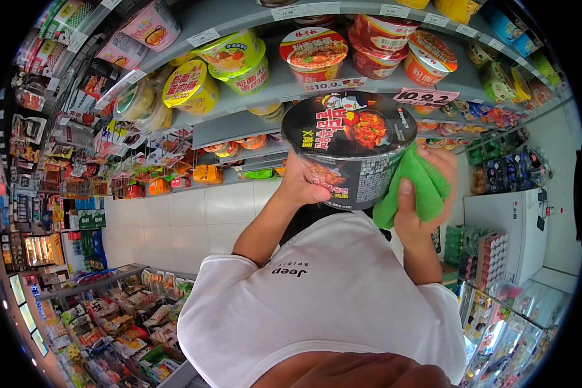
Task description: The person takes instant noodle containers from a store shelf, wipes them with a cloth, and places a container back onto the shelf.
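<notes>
A large black instant-noodle bowl is held up before my chest, its printed lid tilted toward me. My left hand grips its left side, with the thumb on the lower wall and the other fingers mostly hidden behind it. In my right hand is a green cloth, which lies against the bowl's right side. The right thumb presses the cloth from the front. Just beyond the bowl runs a grey shelf with a red-lidded noodle bowl and a yellow noodle tub on it.
Price tags line the shelf edge right behind the bowl. Snack packets hang at the left. A bin of packaged snacks stands at the lower left, a white chest freezer and egg trays at the right. Tiled floor shows below the shelves.
</notes>
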Motion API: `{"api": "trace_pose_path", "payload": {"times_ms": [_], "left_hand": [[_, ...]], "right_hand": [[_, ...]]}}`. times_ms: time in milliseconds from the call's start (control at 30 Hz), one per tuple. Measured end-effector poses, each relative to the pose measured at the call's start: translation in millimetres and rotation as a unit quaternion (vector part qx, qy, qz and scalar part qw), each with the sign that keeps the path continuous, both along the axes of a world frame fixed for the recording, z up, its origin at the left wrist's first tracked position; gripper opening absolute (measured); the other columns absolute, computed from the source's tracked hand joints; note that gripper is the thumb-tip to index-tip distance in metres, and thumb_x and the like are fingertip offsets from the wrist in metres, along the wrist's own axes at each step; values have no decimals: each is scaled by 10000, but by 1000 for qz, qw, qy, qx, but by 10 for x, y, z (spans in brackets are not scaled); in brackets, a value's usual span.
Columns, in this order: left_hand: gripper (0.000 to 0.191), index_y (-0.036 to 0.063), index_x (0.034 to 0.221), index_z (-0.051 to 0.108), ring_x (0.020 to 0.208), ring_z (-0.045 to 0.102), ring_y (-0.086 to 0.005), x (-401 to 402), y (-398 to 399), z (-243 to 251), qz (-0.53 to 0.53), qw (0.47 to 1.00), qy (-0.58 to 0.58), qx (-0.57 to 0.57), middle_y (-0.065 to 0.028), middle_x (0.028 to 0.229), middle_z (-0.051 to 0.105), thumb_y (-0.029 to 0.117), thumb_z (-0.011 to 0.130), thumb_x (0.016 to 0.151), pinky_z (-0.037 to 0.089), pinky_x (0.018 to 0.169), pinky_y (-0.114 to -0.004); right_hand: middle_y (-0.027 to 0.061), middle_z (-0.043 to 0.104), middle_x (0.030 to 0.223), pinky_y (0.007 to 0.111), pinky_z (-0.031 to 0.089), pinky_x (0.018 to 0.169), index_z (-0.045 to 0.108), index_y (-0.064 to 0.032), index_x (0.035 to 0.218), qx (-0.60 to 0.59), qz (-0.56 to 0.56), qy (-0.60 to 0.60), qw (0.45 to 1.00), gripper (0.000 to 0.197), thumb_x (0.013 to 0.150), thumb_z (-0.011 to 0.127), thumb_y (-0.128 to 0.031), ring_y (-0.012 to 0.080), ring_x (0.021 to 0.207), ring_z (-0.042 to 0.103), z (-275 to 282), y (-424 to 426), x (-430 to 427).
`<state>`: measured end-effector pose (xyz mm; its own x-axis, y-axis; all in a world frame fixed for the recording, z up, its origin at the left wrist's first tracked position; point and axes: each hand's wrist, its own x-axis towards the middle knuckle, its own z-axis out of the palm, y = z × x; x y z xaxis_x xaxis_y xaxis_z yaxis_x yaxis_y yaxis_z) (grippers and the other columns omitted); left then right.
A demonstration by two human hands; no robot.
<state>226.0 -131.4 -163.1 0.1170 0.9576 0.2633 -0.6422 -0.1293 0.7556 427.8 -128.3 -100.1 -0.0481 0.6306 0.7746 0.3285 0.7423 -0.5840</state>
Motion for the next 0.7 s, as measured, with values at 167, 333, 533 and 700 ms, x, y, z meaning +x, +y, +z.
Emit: {"api": "trace_pose_path", "payload": {"times_ms": [167,333,533,700], "left_hand": [[1150,-35,1413,281,1215,536,-242,26,-6,130,3,999,-29,-28,-142,1336,506,408,929,574,452,1035,-401],[1125,-36,1402,327,1217,535,-235,20,-11,138,-39,998,-29,-41,-138,1329,515,443,920,575,448,1035,-391],[1146,-8,1434,245,1236,515,-260,26,6,69,-1,1000,6,-16,-145,1361,475,404,917,603,435,1044,-412],[1126,-5,1430,246,1235,514,-249,46,14,97,-19,999,-20,-29,-149,1359,475,363,919,605,432,1045,-404]], "right_hand": [[183,568,1161,442,421,890,567,44,1148,51,52,-79,994,343,842,638,-94,335,1014,532,20,-24,64],[181,566,1176,432,425,890,558,40,1168,4,5,-27,1000,355,842,634,-77,322,1010,535,0,-52,22],[135,598,953,341,446,684,577,23,1165,57,8,-26,998,501,709,776,-41,262,780,556,-19,92,38],[142,605,968,329,448,668,577,16,1171,26,65,-69,995,492,723,771,-42,248,764,559,37,-70,46]]}}
